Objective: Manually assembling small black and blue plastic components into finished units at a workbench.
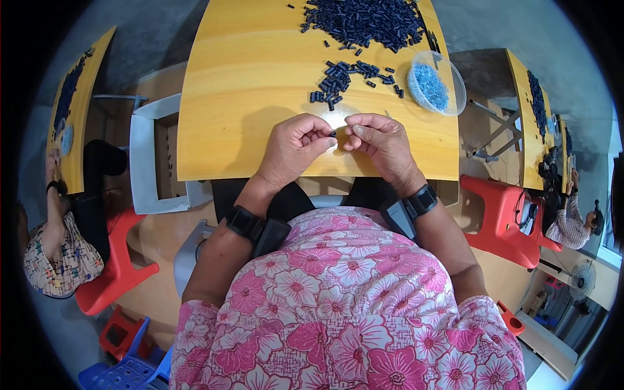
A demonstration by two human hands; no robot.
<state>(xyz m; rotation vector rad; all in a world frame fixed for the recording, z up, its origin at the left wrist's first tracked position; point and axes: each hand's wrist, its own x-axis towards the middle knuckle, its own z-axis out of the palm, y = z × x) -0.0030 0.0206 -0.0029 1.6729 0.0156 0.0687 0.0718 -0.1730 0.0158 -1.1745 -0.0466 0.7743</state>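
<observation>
By the near edge of the table (227,140), the left hand (291,148) pinched a black piece (333,134); the right hand (383,143), just apart, had closed fingertips, contents indistinct.

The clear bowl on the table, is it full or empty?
Neither; the bowl is partly filled: blue bits lie inside, below its bare rim.

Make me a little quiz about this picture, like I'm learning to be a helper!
1. True or false: the left hand pinches a small dark piece.
2. What colour are the bits in the clear bowl? A red, B blue, C yellow.
3. Fill the gap: the big pile of dark pieces lies ___ from the person than the smaller pile.

Key: 1 true; 2 B; 3 farther.
</observation>
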